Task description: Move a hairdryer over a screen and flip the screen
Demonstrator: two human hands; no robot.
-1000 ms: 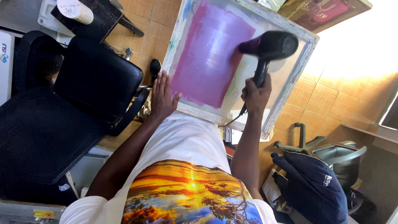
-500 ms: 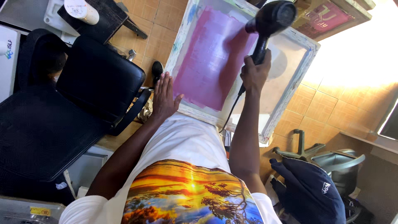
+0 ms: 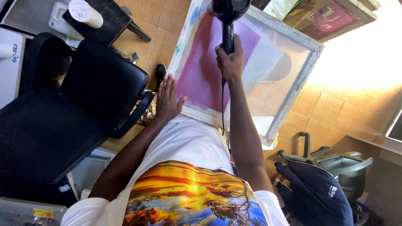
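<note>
- Across the head view, your right hand point(image 3: 229, 60) is wrapped around the handle of a black hair dryer point(image 3: 228, 12), fingers closed tight on the grip, with the barrel held just above the upper part of the printing screen point(image 3: 247, 71).
- Its black cord point(image 3: 222, 109) hangs down from your fist along the forearm.
- Your left hand point(image 3: 167, 98) lies flat with the fingers spread wide and straight, resting on the near left edge of the screen's frame and gripping nothing.
- That screen is a wooden frame in pale, paint-stained white, tilted against your front; its mesh carries a large pink coated patch point(image 3: 201, 71) on the left side, and the right side is bare and see-through.
- You can see the dryer's shadow falling on the pink patch just under your fist.
- To your left stands a black padded office chair point(image 3: 83, 104), close beside the screen's edge.
- At the upper left, a white tub point(image 3: 86, 12) sits on a dark board.
- Lower right, a dark blue cap point(image 3: 318, 192) rests near a grey chair base point(image 3: 326, 157) on the orange tiled floor point(image 3: 326, 113).
- Your white shirt with a sunset print point(image 3: 188, 192) fills the bottom of the view.
</note>
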